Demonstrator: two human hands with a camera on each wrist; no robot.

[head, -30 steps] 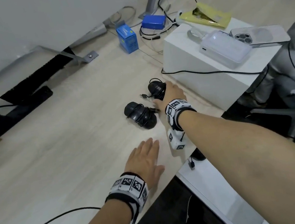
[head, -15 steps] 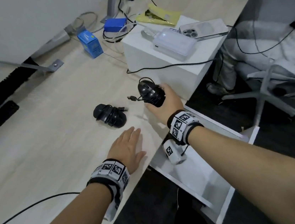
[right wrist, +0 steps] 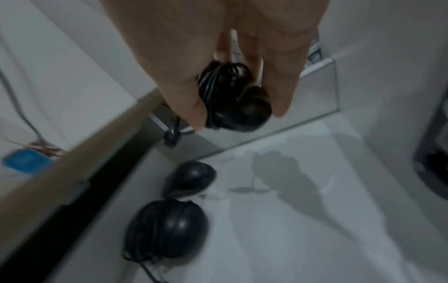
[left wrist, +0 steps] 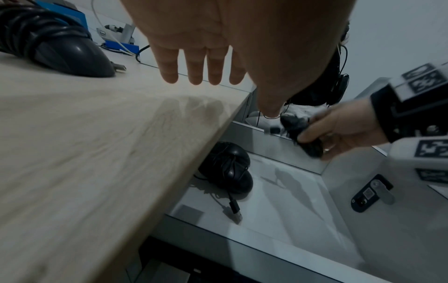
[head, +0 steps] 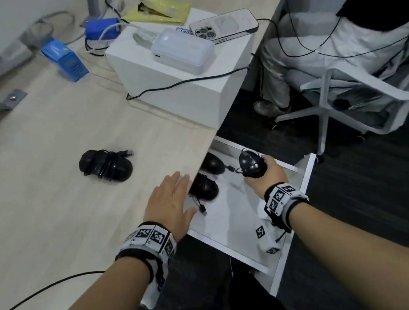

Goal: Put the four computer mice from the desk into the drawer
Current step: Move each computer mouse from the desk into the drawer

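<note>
My right hand (head: 265, 173) grips a black cable-wrapped mouse (head: 250, 166) (right wrist: 232, 107) above the open white drawer (head: 295, 213). Its USB plug dangles to the left. Two black mice lie in the drawer near the desk edge: one with its cable wound round it (head: 206, 186) (right wrist: 169, 227) and one behind it (head: 212, 164) (right wrist: 191, 178). A further wrapped mouse (head: 105, 165) (left wrist: 58, 46) lies on the wooden desk (head: 50, 212). My left hand (head: 171, 205) rests flat at the desk's edge with its fingers straight, holding nothing.
A white box (head: 182, 85) on the desk carries a white power bank (head: 182, 49) and a phone (head: 224, 27), with a black cable across it. Blue boxes (head: 65, 59) and cables sit behind. A seated person on an office chair (head: 343, 81) is at the right.
My right hand lifted the mouse off the desk and carried it rightward and down over the drawer. The left hand stayed on the desk edge. My view shifted right, showing the drawer.
</note>
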